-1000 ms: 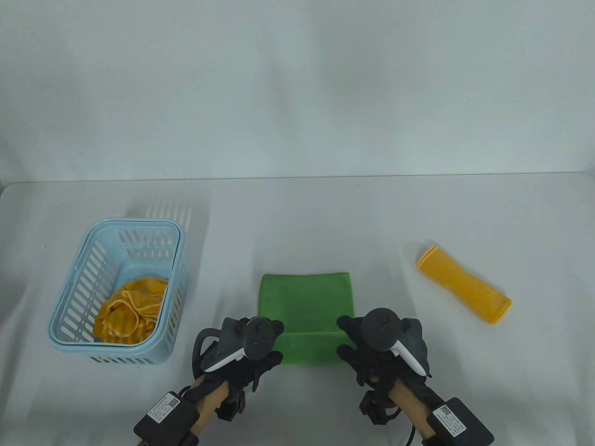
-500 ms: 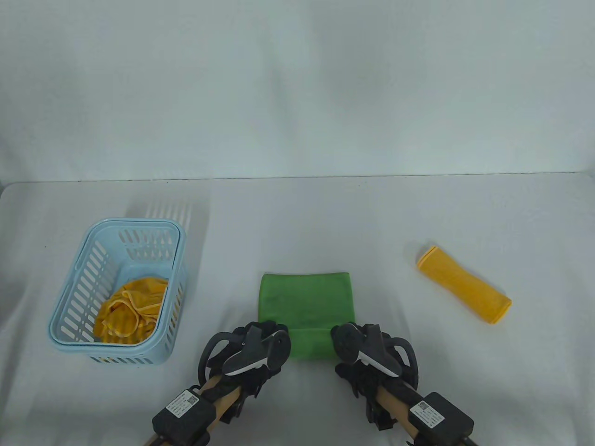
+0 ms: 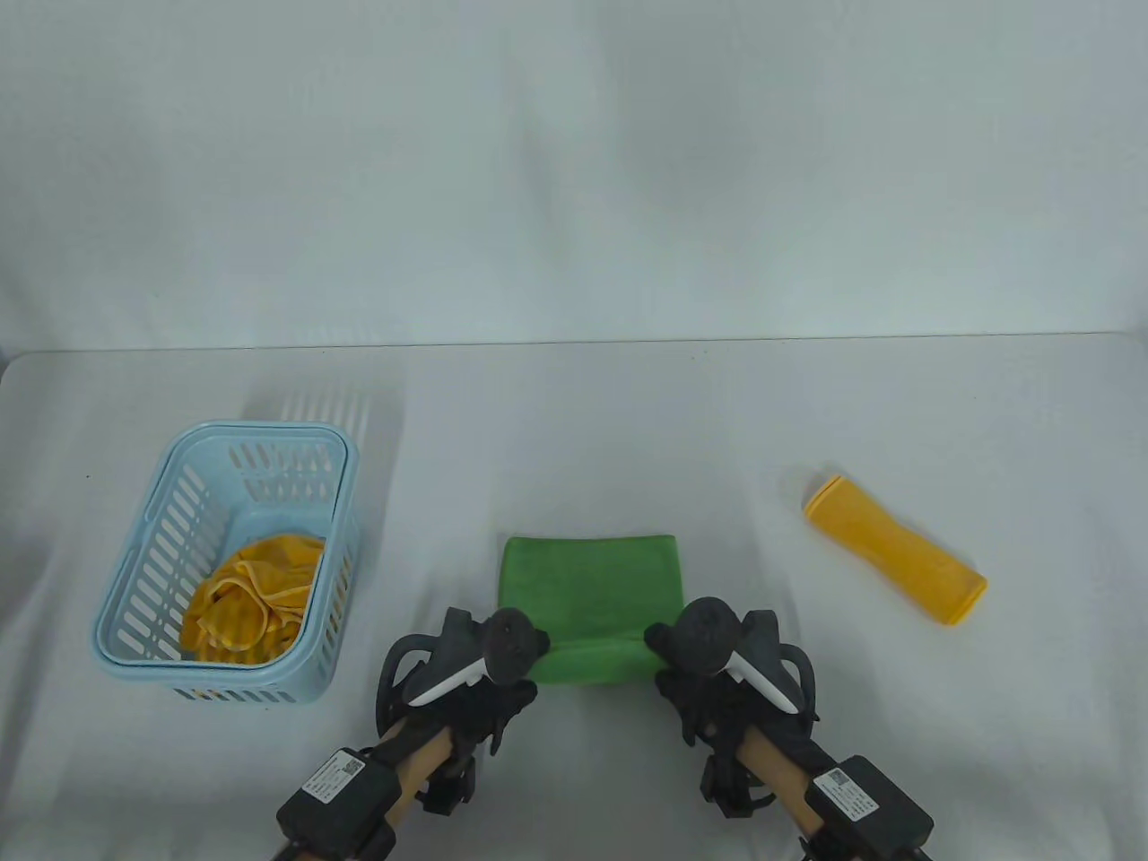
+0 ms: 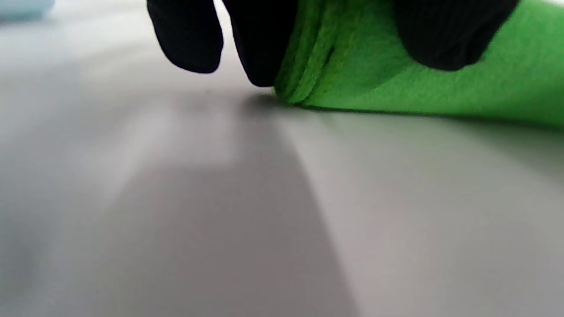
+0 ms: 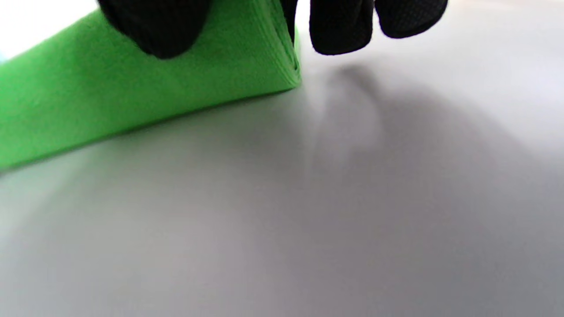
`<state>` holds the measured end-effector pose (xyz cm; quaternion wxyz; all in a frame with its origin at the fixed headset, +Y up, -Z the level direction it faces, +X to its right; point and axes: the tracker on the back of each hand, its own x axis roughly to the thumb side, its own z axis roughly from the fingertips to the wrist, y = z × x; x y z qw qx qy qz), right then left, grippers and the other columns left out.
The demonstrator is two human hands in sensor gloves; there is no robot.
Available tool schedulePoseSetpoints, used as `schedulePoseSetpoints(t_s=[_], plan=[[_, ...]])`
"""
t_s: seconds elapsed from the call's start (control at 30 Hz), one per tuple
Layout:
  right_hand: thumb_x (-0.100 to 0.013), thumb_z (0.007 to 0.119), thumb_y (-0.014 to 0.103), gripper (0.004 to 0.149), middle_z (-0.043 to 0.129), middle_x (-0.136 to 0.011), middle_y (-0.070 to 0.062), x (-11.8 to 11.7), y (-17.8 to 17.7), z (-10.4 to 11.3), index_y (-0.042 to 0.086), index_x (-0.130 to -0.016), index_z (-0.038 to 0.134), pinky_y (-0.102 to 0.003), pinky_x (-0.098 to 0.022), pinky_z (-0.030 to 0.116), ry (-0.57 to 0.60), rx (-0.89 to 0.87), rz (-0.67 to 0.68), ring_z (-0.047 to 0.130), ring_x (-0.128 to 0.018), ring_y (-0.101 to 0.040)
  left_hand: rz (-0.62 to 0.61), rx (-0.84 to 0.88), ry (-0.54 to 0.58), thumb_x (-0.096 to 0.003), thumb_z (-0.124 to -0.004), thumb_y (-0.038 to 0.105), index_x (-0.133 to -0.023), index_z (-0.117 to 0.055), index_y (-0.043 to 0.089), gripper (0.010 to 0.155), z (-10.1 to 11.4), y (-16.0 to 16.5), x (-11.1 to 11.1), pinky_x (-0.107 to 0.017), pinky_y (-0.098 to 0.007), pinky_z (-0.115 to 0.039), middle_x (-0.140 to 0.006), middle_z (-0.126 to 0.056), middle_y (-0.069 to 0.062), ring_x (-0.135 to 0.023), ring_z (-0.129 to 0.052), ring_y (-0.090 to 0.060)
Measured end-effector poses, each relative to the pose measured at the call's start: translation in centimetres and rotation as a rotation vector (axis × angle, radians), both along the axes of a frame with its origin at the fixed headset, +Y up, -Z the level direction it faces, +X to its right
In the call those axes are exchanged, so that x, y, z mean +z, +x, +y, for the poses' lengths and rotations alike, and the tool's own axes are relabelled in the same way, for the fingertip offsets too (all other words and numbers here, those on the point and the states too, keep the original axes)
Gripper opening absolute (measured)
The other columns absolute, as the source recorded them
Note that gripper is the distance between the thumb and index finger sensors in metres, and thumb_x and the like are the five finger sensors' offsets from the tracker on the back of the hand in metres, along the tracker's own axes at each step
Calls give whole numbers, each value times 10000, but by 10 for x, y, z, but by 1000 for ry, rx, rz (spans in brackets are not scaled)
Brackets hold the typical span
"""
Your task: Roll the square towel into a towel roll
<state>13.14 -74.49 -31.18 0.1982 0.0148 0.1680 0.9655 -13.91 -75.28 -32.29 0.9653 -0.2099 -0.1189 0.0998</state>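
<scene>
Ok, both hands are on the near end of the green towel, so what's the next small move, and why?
Probably turn the roll one more turn away from you. The left hand and right hand grip the ends of a short rolled part of the towel, and most of it lies flat beyond, unrolled.

Green towel (image 3: 587, 583) rolled further by hands (image 3: 489, 668), flat part shorter.

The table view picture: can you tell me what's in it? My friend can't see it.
Two gloved hands, left hand and right hand, hold the rolled near edge of a green towel on a white table. To the left, a light blue basket holds a crumpled yellow cloth; to the right lies a rolled yellow towel.
</scene>
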Motion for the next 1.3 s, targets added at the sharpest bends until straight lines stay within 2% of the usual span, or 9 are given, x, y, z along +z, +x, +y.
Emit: schedulePoseSetpoints(t_s=[0.1, 0.2, 0.4, 0.53, 0.73, 0.9, 1.03, 1.17, 1.3], plan=[[-349, 752, 469, 596, 771, -947, 62, -2, 9, -1, 367, -922, 624, -533, -654, 627, -47, -112, -74, 699, -927, -293, 67, 102, -54, -383, -744, 509, -1001, -614, 382, 644, 1, -10, -4, -727, -502, -651, -1023, -701, 94, -925, -775, -202], [-342, 757, 477, 601, 852, -871, 47, -4, 14, -1, 341, -916, 642, -528, -635, 652, -51, -156, -127, 766, -869, -274, 128, 143, -58, -376, -747, 527, -992, -654, 345, 649, 3, -17, -6, -692, -495, -705, -954, -809, 84, -842, -875, -201], [-323, 775, 504, 601, 967, -689, 48, -5, 19, -2, 310, -887, 703, -511, -576, 721, -64, -134, -183, 900, -690, -244, 189, 123, -47, -353, -769, 548, -956, -734, 291, 656, 5, -20, -6, -626, -475, -783, -795, -955, 85, -672, -1006, -180], [-311, 780, 525, 616, 967, -619, 49, -6, 19, -6, 308, -883, 707, -502, -559, 724, -70, -92, -210, 902, -619, -240, 207, 84, -42, -347, -769, 560, -946, -742, 281, 661, 2, -19, -6, -616, -471, -784, -721, -971, 96, -608, -1011, -171], [-308, 780, 527, 625, 945, -630, 49, -9, 21, -9, 314, -890, 697, -501, -555, 710, -25, -33, -262, 884, -606, -244, 273, -6, 47, -356, -744, 575, -977, -680, 305, 680, -2, -23, -9, -634, -467, -755, -768, -902, 113, -624, -957, -165], [-315, 768, 529, 621, 943, -657, 42, -9, 27, -8, 314, -893, 694, -508, -561, 706, -34, -70, -281, 885, -614, -253, 285, 20, 44, -361, -742, 570, -988, -670, 311, 682, -1, -28, -9, -649, -474, -744, -820, -884, 100, -658, -949, -173], [-314, 769, 533, 641, 903, -751, 29, -8, 32, -2, 317, -910, 668, -530, -591, 683, -18, -93, -305, 856, -710, -276, 283, 27, 81, -356, -744, 577, -997, -668, 310, 699, 5, -30, -8, -656, -487, -747, -903, -868, 69, -735, -952, -195], [-313, 770, 533, 660, 852, -825, 19, -3, 30, 9, 322, -924, 637, -539, -610, 664, 41, -108, -287, 813, -790, -297, 233, 3, 163, -343, -755, 588, -1004, -660, 318, 721, 17, -26, -4, -666, -499, -736, -951, -839, 51, -799, -932, -219], [-310, 768, 531, 672, 801, -877, 29, 5, 20, 24, 335, -933, 606, -543, -632, 641, 122, -105, -193, 763, -850, -301, 116, -3, 245, -338, -764, 580, -1014, -622, 343, 730, 30, -12, 5, -691, -505, -704, -999, -763, 59, -866, -867, -220]])
